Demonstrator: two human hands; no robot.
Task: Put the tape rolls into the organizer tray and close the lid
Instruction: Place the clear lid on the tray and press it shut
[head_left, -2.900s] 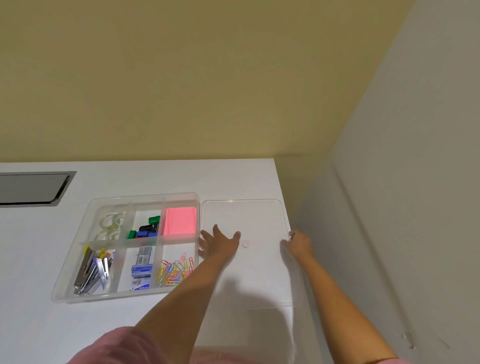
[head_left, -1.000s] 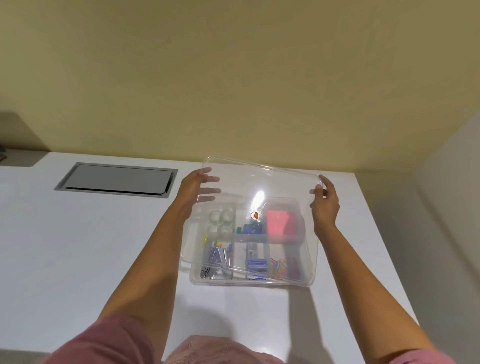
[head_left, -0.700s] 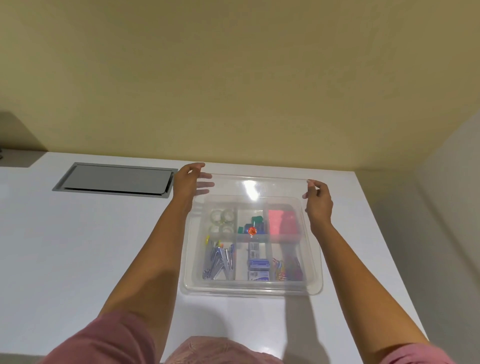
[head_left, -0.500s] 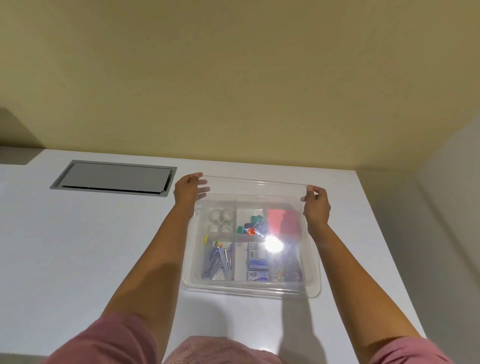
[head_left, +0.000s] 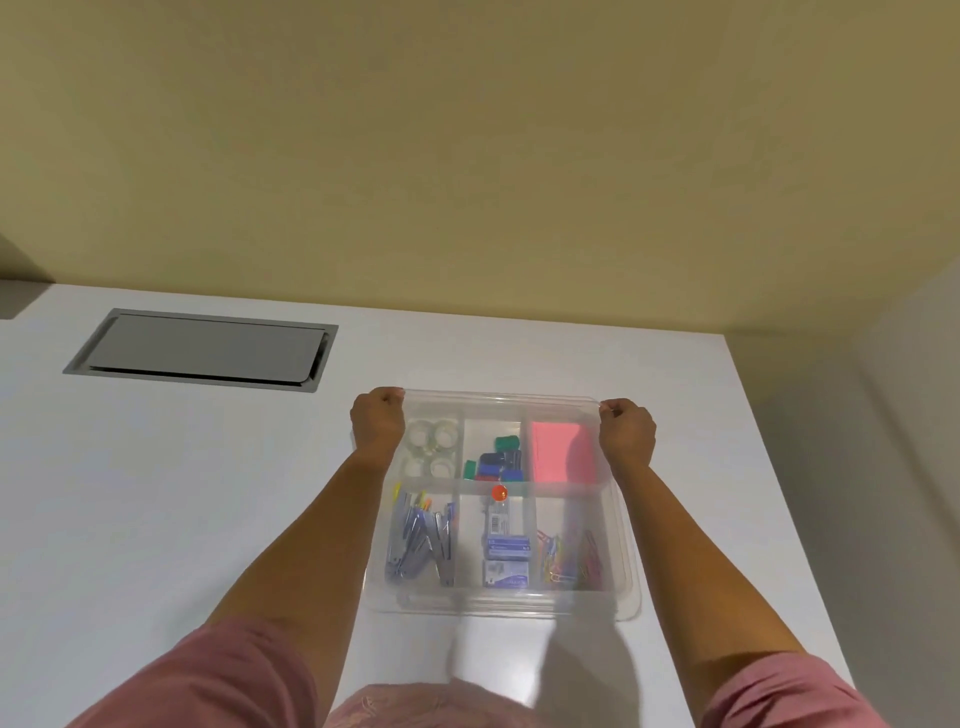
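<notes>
The clear organizer tray (head_left: 626, 605) sits on the white table with its clear lid (head_left: 498, 397) lying flat over it. Several clear tape rolls (head_left: 430, 447) show through the lid in the far-left compartment. My left hand (head_left: 378, 418) grips the lid's far-left corner with fingers curled. At the far-right corner my right hand (head_left: 626, 431) grips the lid the same way. A small orange dot (head_left: 500, 491) marks the lid's middle.
Other compartments hold binder clips (head_left: 496, 462), a pink pad (head_left: 558, 451), staplers (head_left: 418, 540), staple boxes (head_left: 505, 558) and paper clips (head_left: 569, 558). A grey hatch (head_left: 200, 349) is set in the table at far left. The table's right edge (head_left: 769, 457) runs close to the tray.
Both hands lifted the lid from the table beside the tray, carried it over the tray and lowered it flat. My fingers have curled onto the far corners.
</notes>
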